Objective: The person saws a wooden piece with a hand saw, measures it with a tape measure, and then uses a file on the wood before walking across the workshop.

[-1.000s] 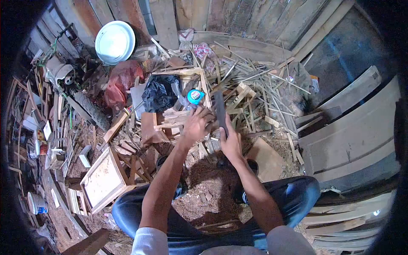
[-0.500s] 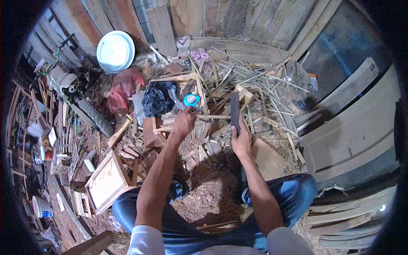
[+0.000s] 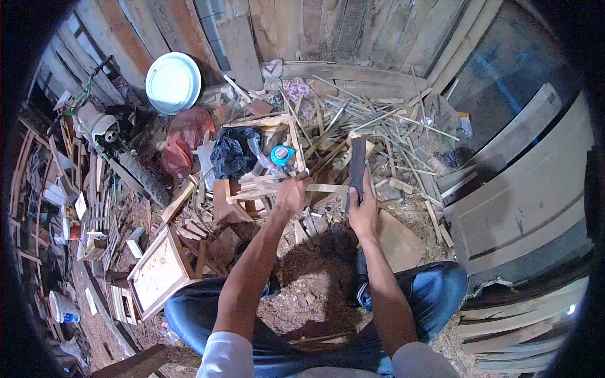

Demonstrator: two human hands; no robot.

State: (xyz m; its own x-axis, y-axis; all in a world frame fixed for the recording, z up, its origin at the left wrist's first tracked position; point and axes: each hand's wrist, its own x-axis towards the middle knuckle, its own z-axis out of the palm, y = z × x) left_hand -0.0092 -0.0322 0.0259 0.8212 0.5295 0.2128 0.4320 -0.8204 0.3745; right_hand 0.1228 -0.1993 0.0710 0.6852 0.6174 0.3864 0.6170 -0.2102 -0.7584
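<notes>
My left hand [image 3: 291,198] is closed around the left end of a thin, pale wooden strip [image 3: 328,188]. That strip reaches across to a dark, flat, narrow piece [image 3: 358,165], which stands roughly upright in the grip of my right hand [image 3: 363,215]. Whether the strip touches the dark piece or passes behind it, I cannot tell. A turquoise tape measure [image 3: 282,155] lies just beyond my left hand, beside a black plastic bag [image 3: 236,153] and a wooden frame [image 3: 295,135].
Thin wood sticks [image 3: 378,116] are heaped ahead. A white round lid [image 3: 173,83] leans on the plank wall. At the left are a framed board [image 3: 156,272] and a white bucket [image 3: 62,307]. Large panels [image 3: 523,214] stand at the right. A flat board [image 3: 400,239] lies near my right knee.
Both hands have moved toward me and a little right, with the strip and the dark piece. My left hand is now farther from the tape measure.
</notes>
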